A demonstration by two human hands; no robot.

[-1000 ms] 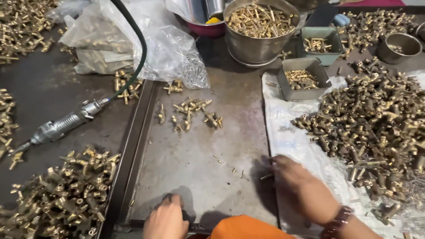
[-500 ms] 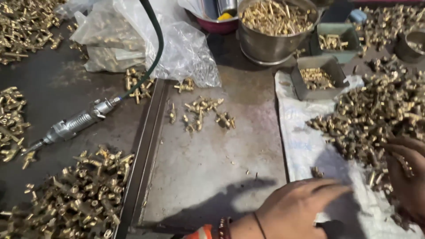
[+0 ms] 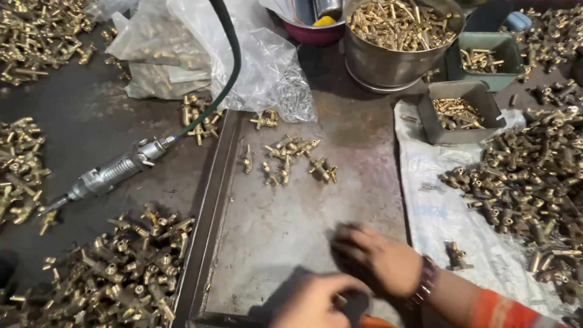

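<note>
Desk (image 3: 109, 91): dark, brass fittings heaped along its edges. Metal tray (image 3: 340, 200): raised left rim, bare middle and near end, the open room for moving. White sack (image 3: 437, 212) lies right of tray under a large fitting pile (image 3: 534, 188). Air tool (image 3: 112, 173) left of tray, long axis diagonal, tip toward near-left. Small fitting cluster (image 3: 291, 159) at tray's far end. Right hand (image 3: 379, 258) and left hand (image 3: 316, 300) on tray's near end; fingers blurred, cannot tell whether clenched.
</note>
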